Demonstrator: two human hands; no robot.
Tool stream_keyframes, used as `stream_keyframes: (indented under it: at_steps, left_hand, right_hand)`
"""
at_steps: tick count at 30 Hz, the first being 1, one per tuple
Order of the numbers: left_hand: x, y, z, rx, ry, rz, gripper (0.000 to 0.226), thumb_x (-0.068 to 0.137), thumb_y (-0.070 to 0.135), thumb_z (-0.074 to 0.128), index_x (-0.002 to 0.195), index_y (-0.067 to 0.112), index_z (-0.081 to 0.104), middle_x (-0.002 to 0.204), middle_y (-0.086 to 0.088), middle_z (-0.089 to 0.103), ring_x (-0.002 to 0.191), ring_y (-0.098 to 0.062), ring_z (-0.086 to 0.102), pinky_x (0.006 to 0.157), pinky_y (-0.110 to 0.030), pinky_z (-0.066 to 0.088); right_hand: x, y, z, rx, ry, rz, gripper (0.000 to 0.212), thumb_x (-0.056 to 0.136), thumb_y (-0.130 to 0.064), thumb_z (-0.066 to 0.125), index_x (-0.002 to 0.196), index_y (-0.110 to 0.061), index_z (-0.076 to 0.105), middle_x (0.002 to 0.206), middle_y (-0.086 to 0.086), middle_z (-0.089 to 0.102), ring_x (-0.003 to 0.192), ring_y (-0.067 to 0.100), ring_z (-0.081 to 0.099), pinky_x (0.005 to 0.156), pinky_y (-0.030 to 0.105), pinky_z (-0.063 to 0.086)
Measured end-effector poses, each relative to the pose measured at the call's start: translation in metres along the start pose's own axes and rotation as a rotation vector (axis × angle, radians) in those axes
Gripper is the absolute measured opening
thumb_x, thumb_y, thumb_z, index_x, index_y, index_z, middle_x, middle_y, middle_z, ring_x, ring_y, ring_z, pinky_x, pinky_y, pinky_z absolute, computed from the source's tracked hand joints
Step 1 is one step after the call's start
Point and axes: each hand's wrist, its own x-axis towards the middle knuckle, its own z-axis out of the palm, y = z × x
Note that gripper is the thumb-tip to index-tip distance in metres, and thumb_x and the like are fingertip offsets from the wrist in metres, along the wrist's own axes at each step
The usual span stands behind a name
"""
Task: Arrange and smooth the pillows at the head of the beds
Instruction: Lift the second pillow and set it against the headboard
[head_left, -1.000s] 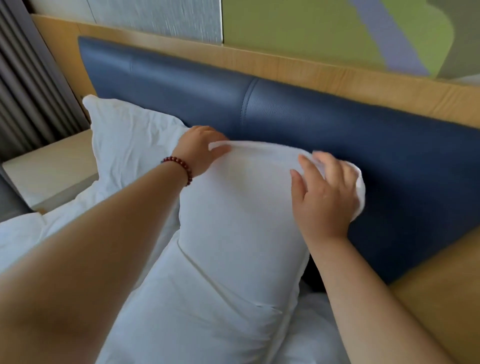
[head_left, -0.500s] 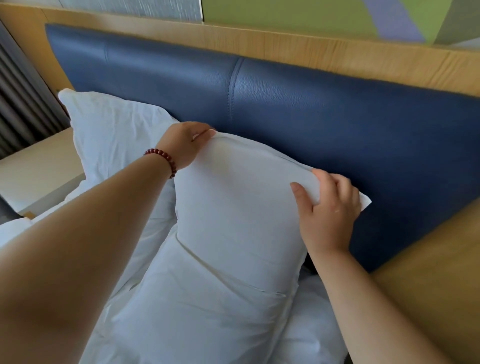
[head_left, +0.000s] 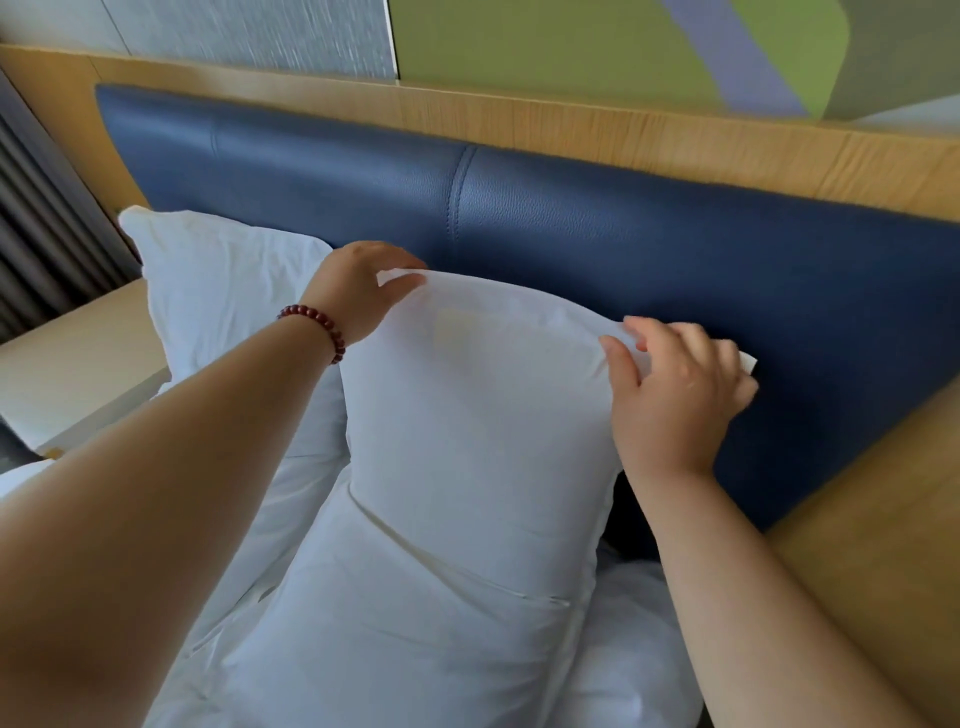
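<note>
- My left hand's fingers are curling behind the front pillow's ten-o'clock corner, thumb in front, gripping as before.
- My right hand is still pinching the two-o'clock corner, fingers now spreading looser.
- The front pillow is leaning upright against the blue headboard; I judge the squaring is nearing its end.

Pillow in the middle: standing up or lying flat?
Standing up. The pillow leans on the headboard; left hand and right hand hold its top corners.
</note>
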Motion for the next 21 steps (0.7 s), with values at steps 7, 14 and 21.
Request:
stream_keyframes:
  at_steps: [7,14,21]
  left_hand:
    - [0.008,-0.043,-0.018,-0.030,0.002,-0.212,0.024,0.094,0.031,0.063,0.112,0.018,0.073,0.120,-0.001,0.067,0.111,-0.021,0.056,0.095,-0.024,0.036]
    - [0.015,-0.062,-0.020,-0.159,0.051,-0.231,0.033,0.097,0.035,0.058,0.118,0.012,0.069,0.121,-0.002,0.068,0.115,-0.018,0.059,0.096,-0.024,0.039]
    - [0.038,-0.088,-0.024,-0.200,-0.024,-0.249,0.029,0.093,0.042,0.062,0.110,0.020,0.071,0.109,0.010,0.063,0.105,-0.009,0.055,0.091,-0.023,0.036]
  right_hand:
    - [0.010,-0.038,0.007,0.061,-0.016,-0.071,0.032,0.082,-0.044,0.072,0.110,-0.028,0.071,0.101,-0.004,0.062,0.093,0.026,0.051,0.081,0.037,0.029]
    - [0.018,-0.087,0.038,0.161,-0.045,-0.184,0.033,0.081,-0.042,0.073,0.107,-0.023,0.072,0.104,-0.004,0.066,0.094,0.026,0.057,0.082,0.039,0.037]
    - [0.035,-0.131,0.095,0.179,-0.167,-0.263,0.025,0.083,-0.037,0.072,0.100,-0.018,0.073,0.086,-0.001,0.071,0.081,0.028,0.061,0.075,0.038,0.039]
